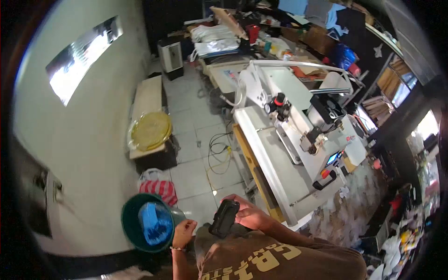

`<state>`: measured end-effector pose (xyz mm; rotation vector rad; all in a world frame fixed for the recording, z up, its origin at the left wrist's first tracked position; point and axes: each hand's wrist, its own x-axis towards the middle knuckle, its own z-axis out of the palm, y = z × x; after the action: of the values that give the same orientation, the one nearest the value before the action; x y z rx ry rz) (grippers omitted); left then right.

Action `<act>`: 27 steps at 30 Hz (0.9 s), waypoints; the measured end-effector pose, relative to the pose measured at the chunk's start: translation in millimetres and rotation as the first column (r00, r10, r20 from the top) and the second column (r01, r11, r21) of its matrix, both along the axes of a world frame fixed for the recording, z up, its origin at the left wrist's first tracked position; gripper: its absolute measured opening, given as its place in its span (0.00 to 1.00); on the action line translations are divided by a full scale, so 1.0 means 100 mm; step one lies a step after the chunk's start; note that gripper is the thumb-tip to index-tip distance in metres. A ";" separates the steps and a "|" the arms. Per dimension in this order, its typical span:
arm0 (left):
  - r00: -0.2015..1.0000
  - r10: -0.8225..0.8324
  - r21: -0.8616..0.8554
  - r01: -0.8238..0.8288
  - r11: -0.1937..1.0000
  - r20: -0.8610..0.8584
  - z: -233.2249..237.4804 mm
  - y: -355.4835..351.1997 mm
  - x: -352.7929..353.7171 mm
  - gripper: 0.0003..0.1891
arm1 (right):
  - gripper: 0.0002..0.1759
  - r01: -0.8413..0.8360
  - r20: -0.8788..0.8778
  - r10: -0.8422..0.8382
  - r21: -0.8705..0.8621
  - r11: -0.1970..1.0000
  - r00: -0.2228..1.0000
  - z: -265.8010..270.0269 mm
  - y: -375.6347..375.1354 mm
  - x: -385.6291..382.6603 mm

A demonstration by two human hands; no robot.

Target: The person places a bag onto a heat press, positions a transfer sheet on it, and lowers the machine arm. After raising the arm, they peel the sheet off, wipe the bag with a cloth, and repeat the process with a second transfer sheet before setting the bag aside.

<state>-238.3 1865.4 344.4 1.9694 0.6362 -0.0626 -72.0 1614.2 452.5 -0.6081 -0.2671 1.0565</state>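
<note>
In my right hand [250,215] is a dark, flat, rounded device [225,218], like a phone in a thick black case, held in front of my brown shirt [280,256]. Fingers curl around its right side. My left hand [184,233] is closed, thumb and fingers drawn together, beside the rim of a green bin [128,227]. Whether anything small is pinched there is hidden. Blue plastic [154,224] lies inside the bin. A bracelet [178,249] circles my left wrist.
A large white machine [266,161] with a gauge and small screen stands to the right. Cables [218,151] lie on the tiled floor. Along the left wall are a low bench [146,95] bearing yellow discs [150,131] and a red-striped bag [161,190]. Cluttered material fills the back.
</note>
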 end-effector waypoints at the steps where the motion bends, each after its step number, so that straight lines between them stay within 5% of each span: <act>1: 0.996 -0.055 -0.087 0.060 0.994 0.065 0.29 0.19 0.19 0.17 | 0.40 0.034 0.006 -0.034 0.000 0.999 0.999 0.08 0.13 0.08; 4: 0.967 -0.146 -0.265 0.200 0.943 0.210 0.63 0.71 0.72 0.20 | 0.36 0.065 0.149 -0.070 0.043 0.997 0.986 0.33 0.52 0.36; 7: 0.889 -0.230 -0.575 0.435 0.693 0.396 1.43 1.00 1.16 0.40 | 0.36 0.111 0.328 -0.078 -0.083 0.990 0.942 0.40 0.88 0.65; 12: 0.789 -0.399 -0.369 0.584 0.723 0.468 1.73 1.40 2.08 0.48 | 0.39 0.229 0.353 -0.159 -0.168 0.959 0.922 0.33 1.53 1.24; 14: 0.702 -0.546 -0.063 0.638 0.768 0.457 1.73 1.62 2.53 0.47 | 0.39 0.293 0.383 -0.211 -0.170 0.941 0.899 0.35 1.76 1.55; 22: 0.705 -0.583 -0.010 0.641 0.768 0.405 2.06 2.56 4.36 0.36 | 0.38 0.379 0.484 -0.292 -0.091 0.921 0.825 0.42 2.74 3.25; 25: 0.745 -0.545 -0.076 0.614 0.785 0.385 1.86 2.92 4.87 0.36 | 0.39 0.370 0.513 -0.201 -0.253 0.894 0.834 0.63 2.97 3.68; 27: 0.755 -0.522 -0.084 0.596 0.799 0.396 1.60 3.21 5.22 0.37 | 0.38 0.435 0.624 -0.060 -0.470 0.768 0.779 0.75 3.11 3.98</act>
<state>283.4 2186.3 504.1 1.8395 -0.2174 -0.1342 325.8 1925.6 527.3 -1.5180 -0.3681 0.6342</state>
